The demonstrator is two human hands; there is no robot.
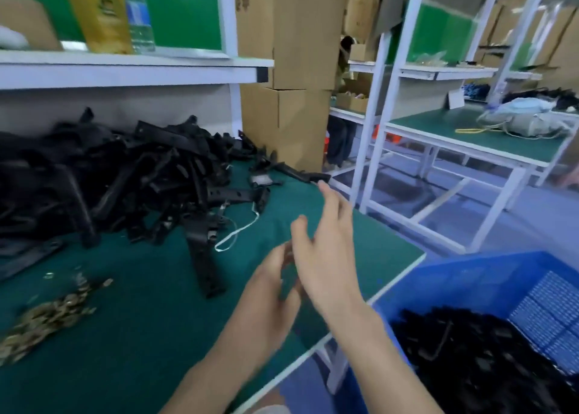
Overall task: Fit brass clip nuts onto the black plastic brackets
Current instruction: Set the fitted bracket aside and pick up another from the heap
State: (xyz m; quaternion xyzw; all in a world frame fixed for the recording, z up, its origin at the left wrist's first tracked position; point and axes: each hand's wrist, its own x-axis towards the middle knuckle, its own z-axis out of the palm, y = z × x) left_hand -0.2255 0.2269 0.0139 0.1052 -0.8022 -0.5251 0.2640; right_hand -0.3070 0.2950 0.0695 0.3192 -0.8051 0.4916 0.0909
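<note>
A big heap of black plastic brackets [109, 175] covers the back left of the green mat [141, 335]. One long bracket [205, 266] lies apart in front of the heap. Brass clip nuts [47, 316] lie in a loose pile at the near left. My left hand [272, 294] hovers over the mat with its fingers bent; blur hides whether it holds anything. My right hand [326, 250] is just above and to the right of it, with its fingers straight and spread and nothing in it.
A blue crate [470, 278] with finished black brackets [470, 360] stands off the table's right edge. A white string [238, 231] lies on the mat. Cardboard boxes [282, 115] rise behind, and a white shelf [125, 68] hangs over the heap. Another green workbench [470, 137] stands beyond.
</note>
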